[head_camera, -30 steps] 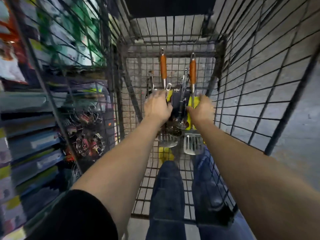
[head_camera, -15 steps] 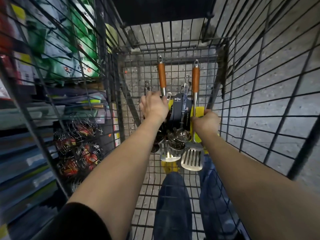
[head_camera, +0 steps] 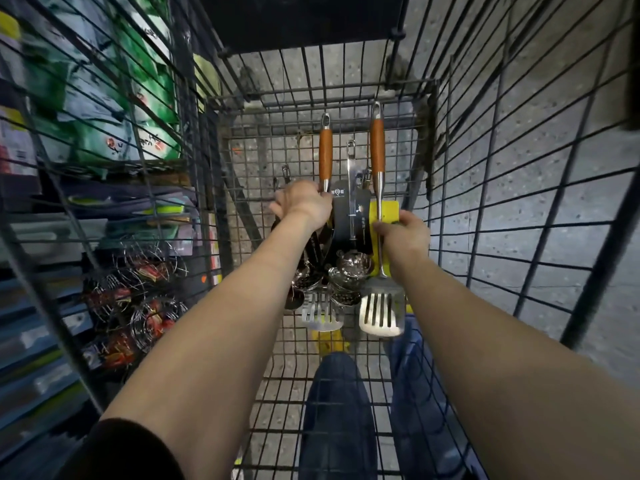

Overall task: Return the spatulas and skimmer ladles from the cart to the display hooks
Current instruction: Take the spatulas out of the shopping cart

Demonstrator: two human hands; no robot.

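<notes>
Inside the wire cart (head_camera: 485,209) both my hands hold utensils above its floor. My left hand (head_camera: 303,202) is closed around a bundle: a slotted spatula (head_camera: 320,311) with an orange wooden handle, plus several steel skimmer ladles (head_camera: 349,268) and a black label card. My right hand (head_camera: 403,233) grips the steel shaft of a second slotted spatula (head_camera: 381,311), orange-handled, with a yellow card behind it. Both spatula blades point down toward me, the hanging loops point away.
Store shelves stand to the left of the cart, with green packages (head_camera: 114,109) above and wire whisks (head_camera: 138,299) with red tags lower down. Grey concrete floor (head_camera: 540,188) shows through the mesh on the right. My blue trouser legs (head_camera: 337,410) show below the cart floor.
Both hands have lifted the utensils higher off the cart floor and drawn slightly apart. The right-hand spatula now hangs separate from the bundle, and the view has tilted up.
</notes>
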